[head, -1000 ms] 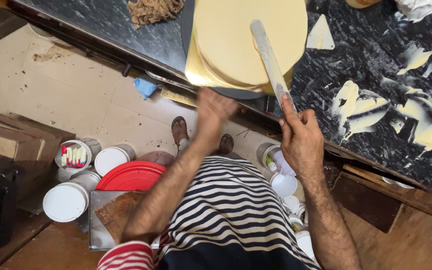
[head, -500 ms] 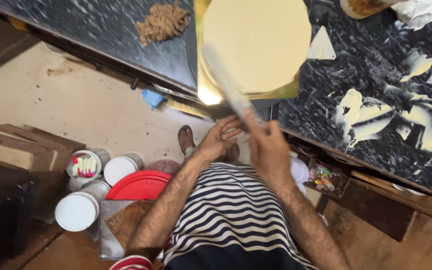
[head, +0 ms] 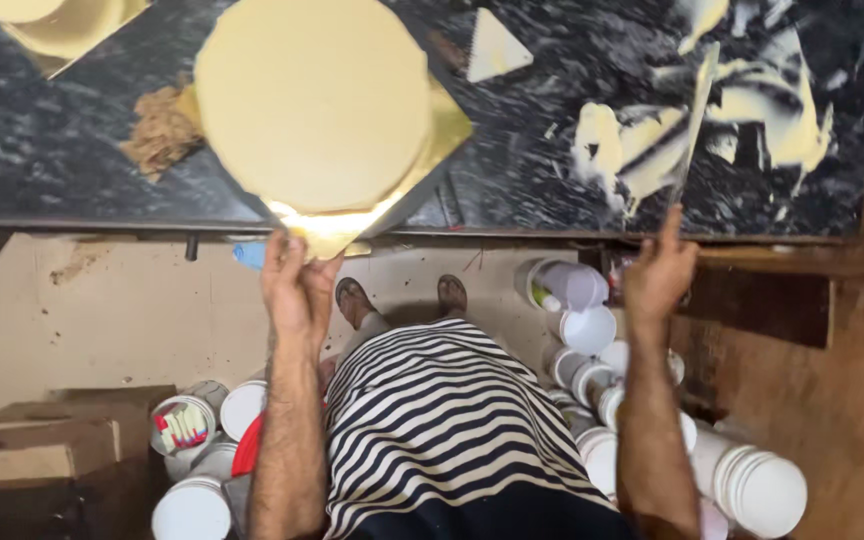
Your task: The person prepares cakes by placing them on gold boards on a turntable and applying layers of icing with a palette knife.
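A round cream-coloured cake [head: 314, 100] sits on a gold square board [head: 439, 140] that hangs over the front edge of the dark marble counter [head: 42, 150]. My left hand [head: 295, 283] grips the board's near corner from below. My right hand [head: 658, 272] holds a long flat metal spatula [head: 693, 120], its blade reaching up over smears of cream [head: 632, 150] on the counter, to the right of the cake.
A heap of brown crumbs [head: 159, 132] lies left of the cake, and a triangular scraper [head: 495, 48] to its right. Another cake on a board [head: 47, 22] is at top left. White tubs [head: 757, 490] and cups [head: 582, 330] crowd the floor around my feet.
My right hand has swung the spatula from over the cake out to the right, above the cream smears. My left hand has shifted from near the spatula to the board's corner.
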